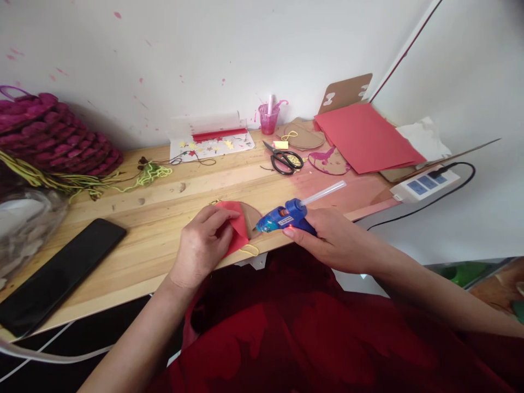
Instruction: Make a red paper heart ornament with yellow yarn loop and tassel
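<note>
Right hand (335, 243) closed round the glue gun (286, 217), its nozzle pointing left, just beside the red paper (237, 232) clamped in the left hand (202, 246) fingers

Pale wood table (164, 213), matt, grain and knots showing. On it, the glue gun (286, 216) is shiny blue plastic, with a cloudy, see-through glue stick (323, 192) poking out the back. The red paper (235, 226) looks flat and matt, and under it there's brown cardboard (251, 215), dull and a bit rough. Over to the side, the phone (61, 273) is a glossy black slab. Scissors (283, 160): metal blades, black plastic handles. Pink cup (268, 119), see-through plastic. And the cloth (307, 338) below, soft red fabric.
</note>
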### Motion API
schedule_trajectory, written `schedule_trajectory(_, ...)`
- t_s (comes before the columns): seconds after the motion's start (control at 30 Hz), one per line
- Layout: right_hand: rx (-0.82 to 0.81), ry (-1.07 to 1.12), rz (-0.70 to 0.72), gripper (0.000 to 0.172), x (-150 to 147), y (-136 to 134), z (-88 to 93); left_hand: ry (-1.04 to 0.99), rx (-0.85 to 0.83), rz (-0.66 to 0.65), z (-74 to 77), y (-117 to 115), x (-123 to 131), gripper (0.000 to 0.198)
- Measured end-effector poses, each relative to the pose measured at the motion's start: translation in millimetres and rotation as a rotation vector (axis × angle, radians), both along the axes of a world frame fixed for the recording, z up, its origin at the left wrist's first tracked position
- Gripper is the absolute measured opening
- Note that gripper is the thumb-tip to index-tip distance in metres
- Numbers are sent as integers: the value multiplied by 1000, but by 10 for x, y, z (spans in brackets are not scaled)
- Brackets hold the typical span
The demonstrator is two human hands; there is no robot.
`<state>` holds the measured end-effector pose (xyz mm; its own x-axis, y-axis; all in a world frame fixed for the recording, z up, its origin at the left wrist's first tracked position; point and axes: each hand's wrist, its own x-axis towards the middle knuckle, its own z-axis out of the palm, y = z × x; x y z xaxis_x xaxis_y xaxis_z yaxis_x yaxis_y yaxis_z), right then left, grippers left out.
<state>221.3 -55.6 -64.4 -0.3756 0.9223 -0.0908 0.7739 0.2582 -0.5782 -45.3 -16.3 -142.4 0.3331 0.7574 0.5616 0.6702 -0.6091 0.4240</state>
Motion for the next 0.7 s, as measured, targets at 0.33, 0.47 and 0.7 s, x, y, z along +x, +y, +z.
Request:
schedule_trajectory(0.33,-95,49,11,31,-3,-63,-1,70,46,-44,-21,0,5,26)
schedule_trajectory(0.47,-109,53,3,31,10,-80,-3,82,33,-67,-22,1,7,28)
schedule_trajectory(0.7,-191,186,-56,36,136,-117,-45,128,30,-44,-16,-22,16,49)
